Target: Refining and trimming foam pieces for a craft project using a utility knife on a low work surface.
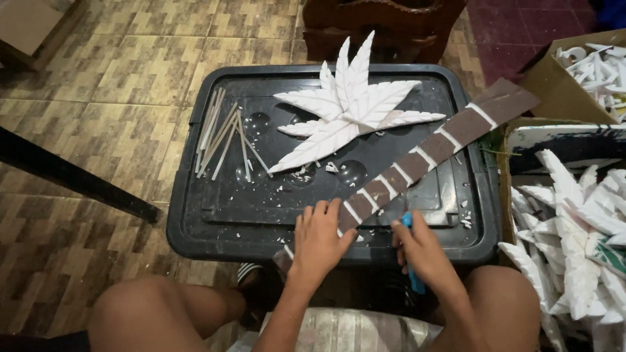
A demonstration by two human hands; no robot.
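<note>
A long brown strip with white bands (pixel 417 156) lies slanted across a black plastic bin lid (pixel 215 215). My left hand (pixel 319 238) presses flat on the strip's near end. My right hand (pixel 420 251) grips a blue cutter (pixel 412 261) just right of the strip, blade end near its edge. A white leaf-shaped foam cutout (pixel 349 104) rests on the lid's far side. A bundle of thin white sticks (pixel 225 133) lies on the lid's left part.
White foam crumbs are scattered on the lid. Boxes of white foam leaves (pixel 574 228) stand at the right. A dark bar (pixel 72 176) crosses the tiled floor at left, and dark wooden furniture (pixel 385 26) stands behind the bin. My bare knees flank the bin.
</note>
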